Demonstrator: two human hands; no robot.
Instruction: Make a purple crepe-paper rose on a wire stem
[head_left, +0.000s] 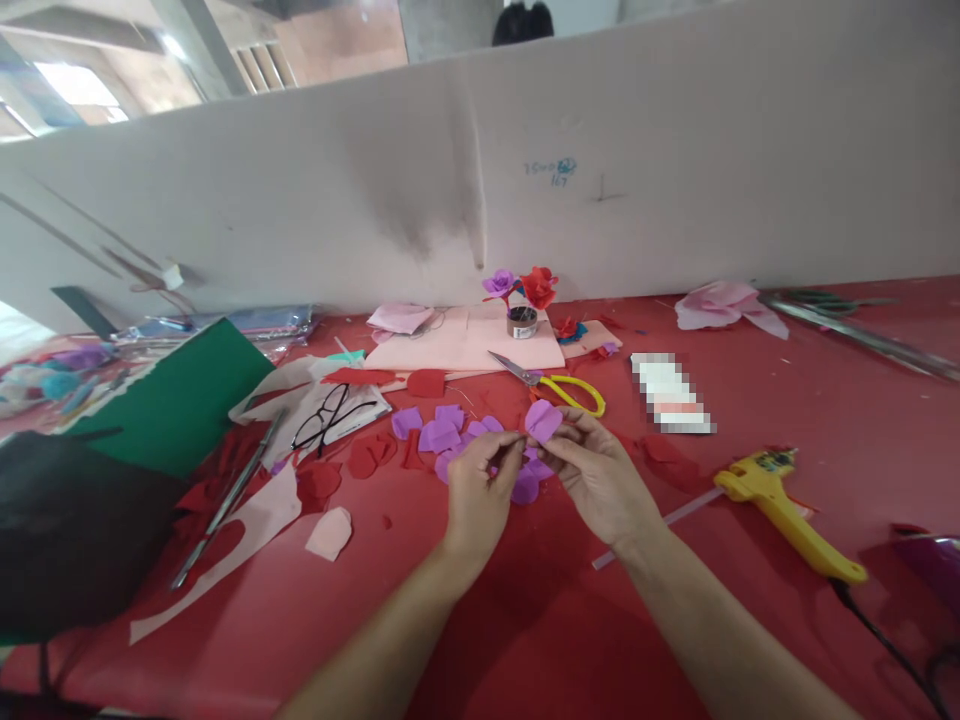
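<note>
Fingertips of the right hand pinch a small purple paper petal just below the yellow-handled scissors; the left hand is pinched shut at its lower edge. Light, even pressure likely avoids creasing it.

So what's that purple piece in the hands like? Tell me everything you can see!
The purple piece is a small, thin, rounded cutout, light violet and plain, perhaps paper or soft foam. It stands tilted up just above the red table, pinched at its lower edge by fingertips of the right hand. Pinched fingertips of the left hand sit right beside it; whether they touch it is unclear. More purple cutouts lie underneath on the table.
</note>
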